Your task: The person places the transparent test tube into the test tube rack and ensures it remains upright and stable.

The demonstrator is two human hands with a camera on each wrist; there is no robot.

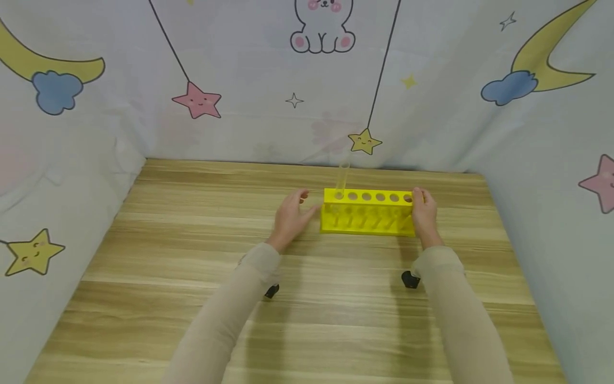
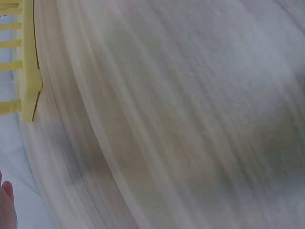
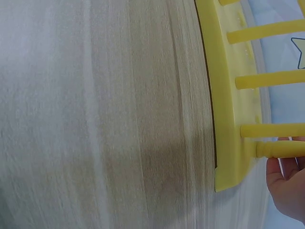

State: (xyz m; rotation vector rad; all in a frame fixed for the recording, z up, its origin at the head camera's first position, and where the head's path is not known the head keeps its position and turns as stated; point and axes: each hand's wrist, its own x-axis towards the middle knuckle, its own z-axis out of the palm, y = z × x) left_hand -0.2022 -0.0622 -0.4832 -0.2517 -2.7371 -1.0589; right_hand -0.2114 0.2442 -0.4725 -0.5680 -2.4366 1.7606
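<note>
A yellow test tube rack (image 1: 369, 231) stands upright near the back of the wooden table, with a row of round holes along its top. One clear test tube (image 1: 342, 178) rises from the leftmost hole. My right hand (image 1: 425, 213) grips the rack's right end; the right wrist view shows its fingers (image 3: 289, 164) by the end post. Just left of the rack, my left hand (image 1: 290, 217) holds nothing, its thumb pointing at the rack's left end. Whether the thumb touches it I cannot tell. Only a bit of that hand (image 2: 6, 207) enters the left wrist view.
The wood-grain table (image 1: 192, 224) spreads out around the rack. A white cloth printed with stars and moons (image 1: 249, 69) hangs close behind the rack and along both sides. Small black devices (image 1: 410, 279) sit under both wrists.
</note>
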